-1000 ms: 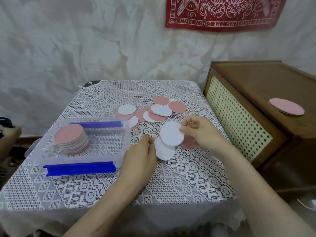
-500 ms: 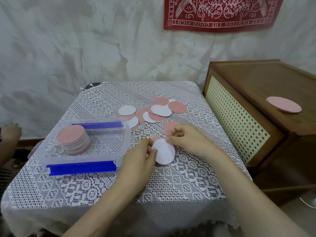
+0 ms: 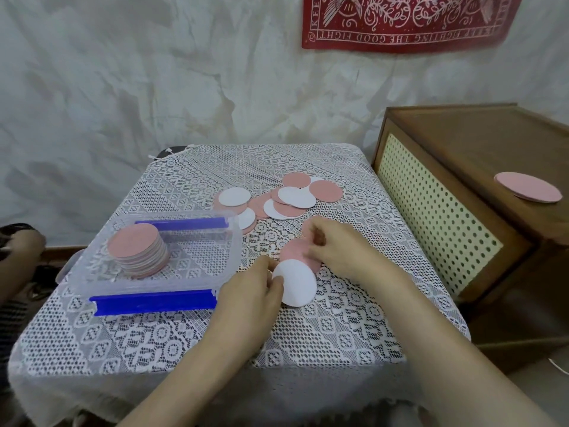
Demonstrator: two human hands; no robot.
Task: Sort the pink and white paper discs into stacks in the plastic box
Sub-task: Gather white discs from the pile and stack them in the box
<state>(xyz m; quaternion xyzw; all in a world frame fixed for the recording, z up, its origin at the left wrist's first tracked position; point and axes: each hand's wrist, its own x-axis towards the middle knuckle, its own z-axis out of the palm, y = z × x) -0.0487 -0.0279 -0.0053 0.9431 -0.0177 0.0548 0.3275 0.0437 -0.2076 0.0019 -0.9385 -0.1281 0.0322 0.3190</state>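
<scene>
White disc [image 3: 296, 283] pinched by left hand [image 3: 252, 295]; right hand [image 3: 334, 249] curls, pinching pink disc [image 3: 294, 252].

Soft, even indoor light, moderately bright, no clear source. Faint shadows only under hands [image 3: 252, 291] and along box [image 3: 234, 241] wall toward 3 o'clock. No glare. Slight softness overall, blur worst at 9 o'clock edge. Wide-angle bowing of cabinet [image 3: 462, 186] at 3 o'clock, banner [image 3: 409, 23] at 12.
</scene>
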